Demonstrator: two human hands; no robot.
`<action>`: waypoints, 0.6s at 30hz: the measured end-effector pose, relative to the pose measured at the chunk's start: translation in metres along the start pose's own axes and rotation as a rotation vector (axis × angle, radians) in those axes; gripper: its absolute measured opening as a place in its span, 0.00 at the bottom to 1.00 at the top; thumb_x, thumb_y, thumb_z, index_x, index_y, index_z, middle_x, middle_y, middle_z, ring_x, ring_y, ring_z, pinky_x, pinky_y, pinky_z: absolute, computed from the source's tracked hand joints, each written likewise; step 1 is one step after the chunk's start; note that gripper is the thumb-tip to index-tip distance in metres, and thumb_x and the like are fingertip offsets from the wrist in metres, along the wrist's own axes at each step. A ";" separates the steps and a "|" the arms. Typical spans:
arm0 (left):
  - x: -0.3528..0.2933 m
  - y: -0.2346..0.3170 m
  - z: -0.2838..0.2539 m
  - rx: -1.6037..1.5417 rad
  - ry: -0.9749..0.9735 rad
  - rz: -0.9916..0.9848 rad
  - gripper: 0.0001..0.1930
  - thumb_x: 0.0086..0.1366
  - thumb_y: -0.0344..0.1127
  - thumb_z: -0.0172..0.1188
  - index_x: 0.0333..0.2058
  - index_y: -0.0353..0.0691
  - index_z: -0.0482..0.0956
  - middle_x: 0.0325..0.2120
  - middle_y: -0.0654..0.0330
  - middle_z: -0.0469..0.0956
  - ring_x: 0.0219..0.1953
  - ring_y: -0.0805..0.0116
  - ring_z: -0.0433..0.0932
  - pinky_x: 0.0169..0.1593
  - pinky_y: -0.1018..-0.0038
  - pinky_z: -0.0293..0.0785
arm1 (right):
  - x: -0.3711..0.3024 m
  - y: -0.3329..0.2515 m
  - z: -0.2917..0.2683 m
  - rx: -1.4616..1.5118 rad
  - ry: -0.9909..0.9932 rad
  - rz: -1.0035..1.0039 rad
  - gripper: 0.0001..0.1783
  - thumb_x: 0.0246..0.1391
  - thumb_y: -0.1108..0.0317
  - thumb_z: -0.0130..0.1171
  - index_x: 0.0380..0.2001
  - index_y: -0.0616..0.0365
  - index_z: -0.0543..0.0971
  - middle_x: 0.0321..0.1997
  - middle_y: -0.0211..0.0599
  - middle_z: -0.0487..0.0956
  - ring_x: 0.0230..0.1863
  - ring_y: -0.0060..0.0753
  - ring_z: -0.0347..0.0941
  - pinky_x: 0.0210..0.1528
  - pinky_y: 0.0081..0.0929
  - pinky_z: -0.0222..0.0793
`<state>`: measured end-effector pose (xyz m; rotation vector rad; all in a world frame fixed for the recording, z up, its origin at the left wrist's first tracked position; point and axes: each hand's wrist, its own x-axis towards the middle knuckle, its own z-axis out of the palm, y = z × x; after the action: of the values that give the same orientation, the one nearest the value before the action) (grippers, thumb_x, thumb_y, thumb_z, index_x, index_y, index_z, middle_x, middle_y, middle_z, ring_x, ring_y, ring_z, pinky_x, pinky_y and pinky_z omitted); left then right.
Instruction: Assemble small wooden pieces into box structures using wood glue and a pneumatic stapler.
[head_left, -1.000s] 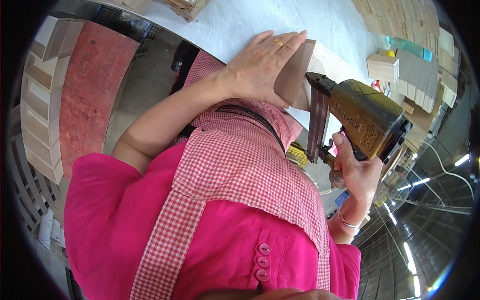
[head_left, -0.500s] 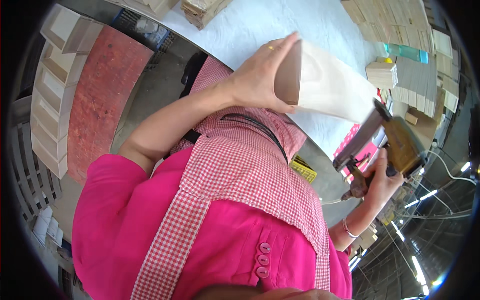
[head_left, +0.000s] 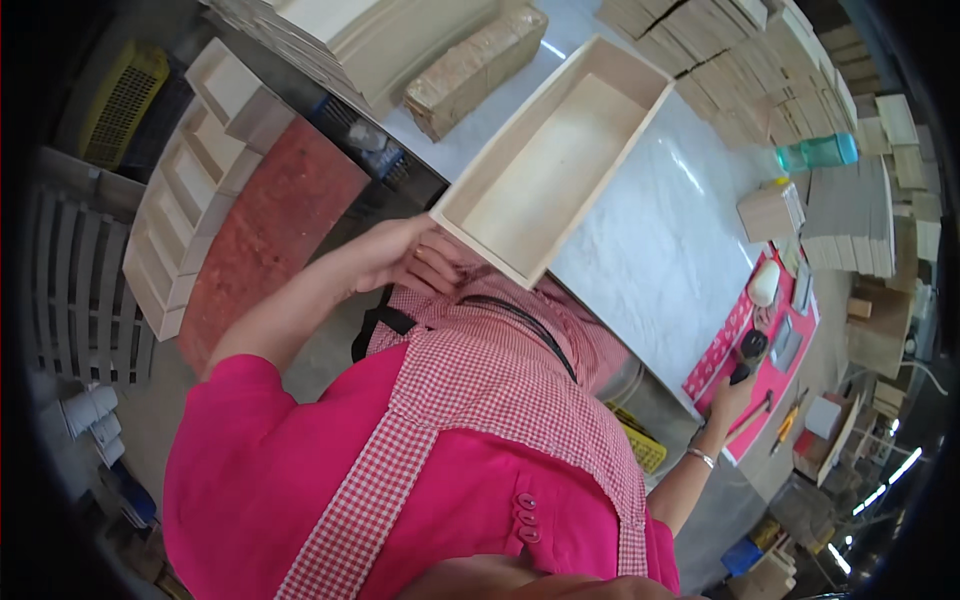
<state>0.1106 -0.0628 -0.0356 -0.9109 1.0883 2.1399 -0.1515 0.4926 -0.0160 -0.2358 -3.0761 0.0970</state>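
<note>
A long open-topped pale wooden box (head_left: 560,150) lies on the white tabletop, its near end jutting past the table edge toward me. My left hand (head_left: 415,260) is at that end's left corner, fingers curled against the wood; the box hides part of their contact. Off to the right, my right hand (head_left: 735,395) is closed around the nail gun (head_left: 750,350), which shows mostly as a dark rounded end over a pink cloth (head_left: 705,375). A white bottle (head_left: 764,284) and a hammer (head_left: 750,418) lie close by on pink material.
A paper-wrapped block (head_left: 475,70) and stacked boards stand beyond the box. More wood stacks (head_left: 850,215), a small wooden block (head_left: 770,211) and a teal bottle (head_left: 818,152) line the right side. Several boxes (head_left: 195,180) sit by a red board (head_left: 275,230) at left.
The box has gone from tilted in my left hand to lying open side up on the table. My left hand moved to its near end; my right hand lowered the nail gun toward the pink cloth.
</note>
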 end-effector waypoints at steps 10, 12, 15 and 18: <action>0.019 0.033 0.045 0.598 0.567 0.719 0.26 0.66 0.45 0.56 0.55 0.29 0.73 0.43 0.44 0.81 0.48 0.57 0.80 0.52 0.67 0.74 | -0.003 -0.020 0.027 0.039 0.111 0.034 0.41 0.54 0.45 0.64 0.58 0.71 0.71 0.55 0.62 0.77 0.55 0.60 0.75 0.56 0.47 0.70; 0.027 0.032 0.044 0.684 0.539 0.768 0.25 0.64 0.39 0.56 0.57 0.31 0.73 0.44 0.44 0.81 0.49 0.55 0.80 0.53 0.66 0.73 | 0.004 -0.018 0.034 0.087 0.147 -0.032 0.41 0.54 0.42 0.63 0.56 0.72 0.73 0.54 0.62 0.77 0.54 0.60 0.75 0.56 0.46 0.70; 0.010 0.023 0.049 0.618 0.483 0.689 0.27 0.63 0.31 0.53 0.62 0.36 0.69 0.53 0.49 0.76 0.56 0.58 0.75 0.61 0.67 0.68 | 0.001 -0.013 0.034 0.268 0.156 -0.129 0.38 0.58 0.44 0.61 0.54 0.73 0.74 0.52 0.62 0.78 0.53 0.60 0.75 0.56 0.44 0.70; -0.010 0.004 0.051 0.826 0.480 0.939 0.27 0.64 0.30 0.51 0.64 0.39 0.68 0.58 0.47 0.72 0.60 0.54 0.71 0.65 0.66 0.64 | -0.008 0.010 0.040 0.347 0.286 -0.174 0.35 0.58 0.47 0.62 0.50 0.75 0.76 0.49 0.61 0.80 0.49 0.58 0.78 0.53 0.42 0.73</action>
<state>0.0971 -0.0235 -0.0037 -0.5300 2.7798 1.7244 -0.1445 0.4994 -0.0570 0.0343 -2.7210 0.5322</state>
